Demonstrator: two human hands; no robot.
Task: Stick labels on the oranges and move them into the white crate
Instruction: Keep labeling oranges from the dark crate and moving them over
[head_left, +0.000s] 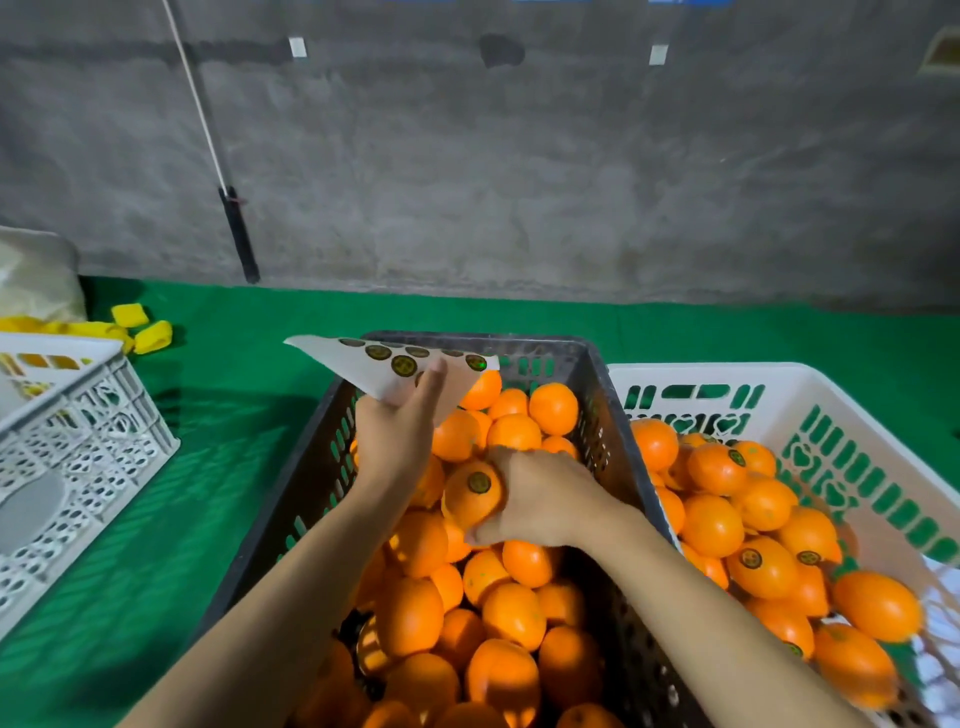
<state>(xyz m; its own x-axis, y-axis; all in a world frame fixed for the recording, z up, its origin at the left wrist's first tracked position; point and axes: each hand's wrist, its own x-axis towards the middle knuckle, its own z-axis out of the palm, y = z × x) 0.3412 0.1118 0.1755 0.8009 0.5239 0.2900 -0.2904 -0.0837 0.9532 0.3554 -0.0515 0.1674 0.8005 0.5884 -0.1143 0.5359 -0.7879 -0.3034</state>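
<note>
A green-covered counter (218, 467) runs along a rough grey wall (467, 182). On it, a dark crate (597, 364) in the middle is heaped with oranges. The white crate (779, 371) touches its right side and holds oranges with stickers on them. A second pale crate (78, 441) sits far left. The stickers are round and dark with a yellow mark; no writing on them is readable. The left hand (395, 441) is raised over the dark crate, pinching the label sheet (363, 364). The right hand (540, 499) has its fingers curled round a labelled orange (470, 499) above the heap.
</note>
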